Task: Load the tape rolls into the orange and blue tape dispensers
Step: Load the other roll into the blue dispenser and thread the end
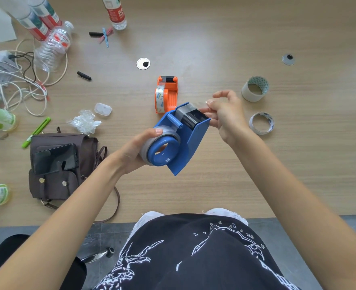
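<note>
At centre frame the left hand (138, 151) grips the blue plastic tape dispenser (181, 139) by its loaded clear roll (164, 132), above the wooden surface (235, 38); the right hand (225, 114) pinches the tape end at the serrated cutter, fingertips partly hidden; the orange plastic dispenser (166, 94) stands just beyond, roll fitted; two spare rolls lie at right, a white-cored one (255, 88) and a thinner one (261, 122).

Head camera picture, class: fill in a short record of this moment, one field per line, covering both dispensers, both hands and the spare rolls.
blue dispenser: held above the table, tape roll on its hub
left hand: grips the roll end of the blue dispenser
right hand: pinches the tape end at the cutter
orange dispenser: on the table, roll loaded
spare rolls: wide roll and thin roll, right of the hands
</note>
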{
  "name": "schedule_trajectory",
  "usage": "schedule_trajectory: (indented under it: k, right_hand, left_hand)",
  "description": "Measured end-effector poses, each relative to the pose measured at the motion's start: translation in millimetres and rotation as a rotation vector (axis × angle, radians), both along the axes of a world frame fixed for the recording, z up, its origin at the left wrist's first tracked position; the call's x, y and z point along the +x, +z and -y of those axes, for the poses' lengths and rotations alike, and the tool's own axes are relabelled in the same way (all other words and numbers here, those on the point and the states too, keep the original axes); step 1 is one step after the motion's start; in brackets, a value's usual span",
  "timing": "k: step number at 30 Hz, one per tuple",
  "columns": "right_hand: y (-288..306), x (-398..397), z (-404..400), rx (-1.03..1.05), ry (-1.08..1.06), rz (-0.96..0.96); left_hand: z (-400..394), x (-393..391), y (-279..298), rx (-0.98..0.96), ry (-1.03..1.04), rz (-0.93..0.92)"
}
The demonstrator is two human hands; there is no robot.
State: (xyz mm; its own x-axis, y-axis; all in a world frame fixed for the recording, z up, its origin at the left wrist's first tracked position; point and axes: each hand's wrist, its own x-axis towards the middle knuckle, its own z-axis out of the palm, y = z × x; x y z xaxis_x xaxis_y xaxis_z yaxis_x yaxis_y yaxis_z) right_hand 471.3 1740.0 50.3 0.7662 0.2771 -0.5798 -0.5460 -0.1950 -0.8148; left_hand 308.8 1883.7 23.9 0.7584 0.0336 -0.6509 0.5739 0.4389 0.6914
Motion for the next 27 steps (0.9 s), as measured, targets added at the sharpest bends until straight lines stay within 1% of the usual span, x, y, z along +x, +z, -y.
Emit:
schedule_trajectory:
  k: [2, 4, 6, 9, 13, 22, 27]
  right_hand:
    - [2.1, 3.2, 0.8, 0.076, -0.011, -0.064]
    - [3.4, 6.4, 0.7, 0.18, -0.044, -0.204]
    - [3.2, 8.6, 0.9, 0.245, -0.073, -0.28]
    - [1.9, 11.5, 1.5, 0.268, -0.073, -0.277]
    - [2.9, 15.1, 2.8, 0.284, -0.032, -0.271]
    - [-7.8, 21.7, -4.5, 0.243, -0.008, -0.268]
    - [-18.9, 21.8, -12.1, 0.268, 0.014, -0.215]
  left_hand:
    - [4.5, 1.2, 4.2, 0.043, 0.012, 0.016]
    - [10.3, 3.3, 11.6, 0.123, -0.003, 0.057]
    - [15.8, 5.2, 17.4, 0.209, -0.008, 0.104]
    - [22.2, 5.0, 20.7, 0.268, 0.013, 0.166]
    - [28.7, 3.4, 23.1, 0.279, 0.043, 0.197]
    - [33.1, 6.6, 19.6, 0.262, 0.098, 0.17]
    - [33.6, 7.9, 16.6, 0.233, 0.124, 0.133]
